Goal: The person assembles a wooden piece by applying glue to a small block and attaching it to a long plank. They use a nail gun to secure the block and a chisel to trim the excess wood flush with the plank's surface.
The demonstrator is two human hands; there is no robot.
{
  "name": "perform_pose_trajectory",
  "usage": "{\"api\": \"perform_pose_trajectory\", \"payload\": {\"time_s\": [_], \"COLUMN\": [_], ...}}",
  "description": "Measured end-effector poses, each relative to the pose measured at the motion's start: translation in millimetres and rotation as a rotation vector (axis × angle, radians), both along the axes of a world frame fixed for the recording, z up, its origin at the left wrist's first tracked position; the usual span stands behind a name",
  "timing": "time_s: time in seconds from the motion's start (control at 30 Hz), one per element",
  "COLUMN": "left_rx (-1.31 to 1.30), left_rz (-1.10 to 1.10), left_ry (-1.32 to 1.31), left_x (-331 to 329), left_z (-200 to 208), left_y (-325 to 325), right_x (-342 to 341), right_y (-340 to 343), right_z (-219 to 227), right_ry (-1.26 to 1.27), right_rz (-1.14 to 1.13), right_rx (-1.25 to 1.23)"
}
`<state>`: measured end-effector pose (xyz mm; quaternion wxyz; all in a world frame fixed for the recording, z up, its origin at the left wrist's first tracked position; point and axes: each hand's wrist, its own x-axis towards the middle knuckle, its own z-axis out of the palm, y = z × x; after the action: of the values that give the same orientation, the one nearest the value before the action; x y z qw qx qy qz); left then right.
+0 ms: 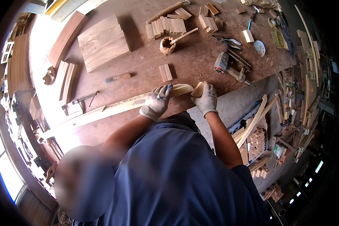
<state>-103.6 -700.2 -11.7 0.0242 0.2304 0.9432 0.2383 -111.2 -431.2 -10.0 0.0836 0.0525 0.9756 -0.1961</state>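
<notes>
A long pale wooden strip (118, 105) with a rounded end lies across the near part of the bench. My gloved left hand (157, 101) is closed over it close to that end. Just right of the tip, my gloved right hand (207, 98) grips a small pale wood block (198, 89) between thumb and fingers. Beyond my hands sits a small brown wood block (165, 72). Farther back stands a glue-crusted pot (163, 49) with a brush (184, 36) resting in it. A chisel-like tool (118, 77) lies to the left.
On the right of the wooden bench (147, 69) lie a power tool (229, 67) and pliers (231, 42). Stacked wood pieces (165, 27) and a broad board (103, 43) occupy the back. A metal clamp (81, 103) is at left. Timber (254, 120) stands beyond the right edge.
</notes>
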Motion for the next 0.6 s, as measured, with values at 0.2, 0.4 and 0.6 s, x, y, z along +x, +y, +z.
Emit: {"api": "perform_pose_trajectory", "payload": {"time_s": [0.2, 0.4, 0.6], "left_rx": [-0.008, 0.006, 0.004], "left_rz": [0.005, 0.006, 0.004], "left_ry": [-0.019, -0.010, 0.008], "left_x": [0.3, 1.2, 0.9], "left_z": [-1.3, -3.8, -4.5], "left_y": [0.1, -0.3, -0.3], "right_x": [-1.1, -0.5, -0.3], "right_y": [-1.3, 0.4, 1.1], "right_z": [4.1, -0.2, -2.2], "right_ry": [0.007, 0.006, -0.008], "right_rz": [0.001, 0.004, 0.003], "right_rx": [-0.006, 0.000, 0.003]}}
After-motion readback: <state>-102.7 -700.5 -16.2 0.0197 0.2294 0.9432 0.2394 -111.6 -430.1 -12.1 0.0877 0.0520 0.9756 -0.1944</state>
